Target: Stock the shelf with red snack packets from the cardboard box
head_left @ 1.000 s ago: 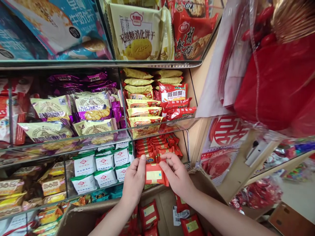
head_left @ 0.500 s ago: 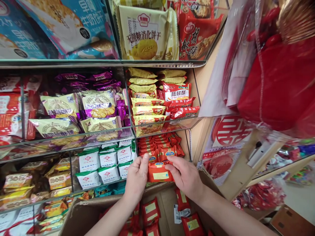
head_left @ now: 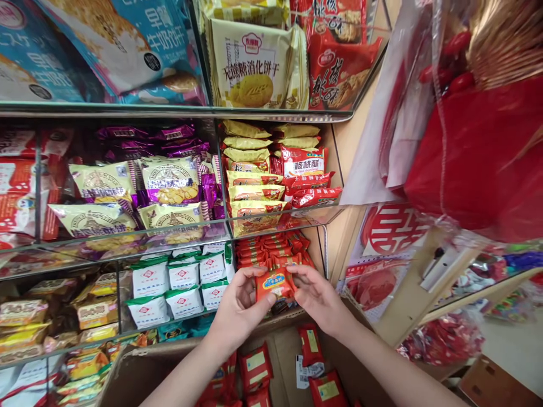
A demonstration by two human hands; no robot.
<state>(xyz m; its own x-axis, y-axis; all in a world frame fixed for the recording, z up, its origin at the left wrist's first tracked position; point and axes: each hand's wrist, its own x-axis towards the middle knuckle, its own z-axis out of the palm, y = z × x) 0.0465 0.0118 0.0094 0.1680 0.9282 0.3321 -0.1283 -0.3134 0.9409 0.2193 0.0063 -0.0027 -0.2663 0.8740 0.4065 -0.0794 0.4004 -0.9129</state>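
Observation:
Between my two hands is a small red snack packet (head_left: 275, 282) with a blue and yellow oval label facing me. My left hand (head_left: 241, 302) grips its left side, thumb across the lower front. At the right edge, the fingers and thumb of my right hand (head_left: 318, 297) pinch the same packet. Right behind it, rows of matching red packets (head_left: 271, 244) fill a shelf compartment. Below my hands stands an open cardboard box (head_left: 282, 362) with several loose red packets (head_left: 255, 366) in it, some showing pale yellow labels.
White and green packets (head_left: 182, 277) lie left of my hands. A glass shelf edge (head_left: 280, 217) runs above them, under yellow and red walnut cookie packs (head_left: 303, 164). At right hang red goods in clear plastic (head_left: 479, 152), beside a wooden shelf side (head_left: 339, 152).
The packet has been turned from its yellow-labelled side to its oval-label front and raised slightly. My left thumb has moved across its front; my right hand has shifted its grip.

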